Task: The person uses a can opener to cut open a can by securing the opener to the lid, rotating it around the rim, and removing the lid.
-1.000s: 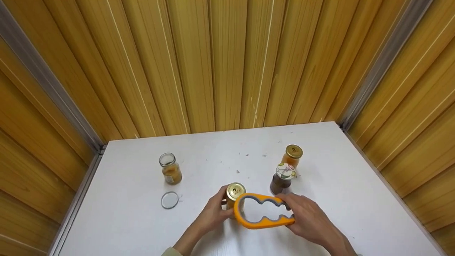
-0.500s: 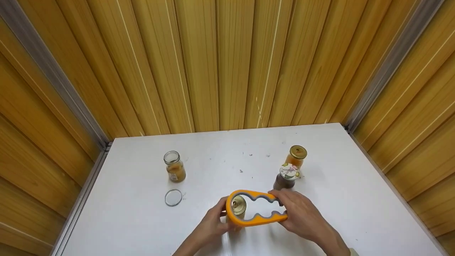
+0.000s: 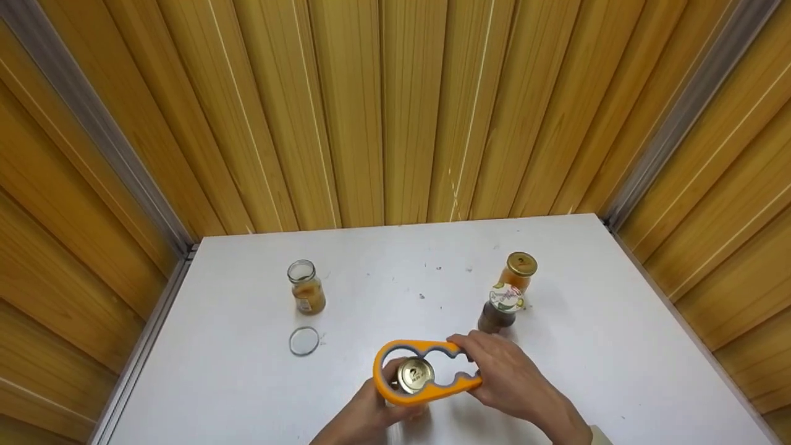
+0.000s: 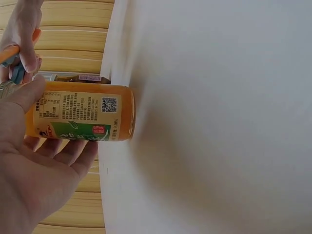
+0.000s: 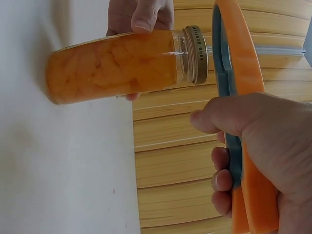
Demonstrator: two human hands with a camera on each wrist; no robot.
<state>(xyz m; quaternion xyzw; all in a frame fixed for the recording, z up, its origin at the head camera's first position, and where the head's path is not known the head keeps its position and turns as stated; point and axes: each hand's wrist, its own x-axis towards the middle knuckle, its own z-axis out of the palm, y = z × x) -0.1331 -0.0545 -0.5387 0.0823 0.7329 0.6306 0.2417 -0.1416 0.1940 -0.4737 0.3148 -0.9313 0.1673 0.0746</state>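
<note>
My left hand (image 3: 364,409) grips the body of a glass jar of orange fruit pieces (image 5: 112,66). The jar leans slightly, its base right by the table, and its gold lid (image 3: 415,374) faces up. In my right hand (image 3: 510,377) is an orange jar opener with grey toothed inner edges (image 3: 426,394), gripped by its two handles. From the head view, the opener's rounded loop frames the lid. The right wrist view shows a gap between the lid and the opener (image 5: 243,53). The jar's label (image 4: 78,114) faces the left wrist camera.
On the white table (image 3: 247,395), an uncovered glass jar (image 3: 307,293) stands at left, with a loose round lid (image 3: 304,341) in front of it. At right, a dark jar with a patterned lid (image 3: 507,298) stands before a gold-lidded orange jar (image 3: 522,264). Wood-look panels (image 3: 352,111) surround the table.
My right hand has brought the opener left, so its loop now overlaps the lid instead of lying to its right. The held jar has come nearer to me.
</note>
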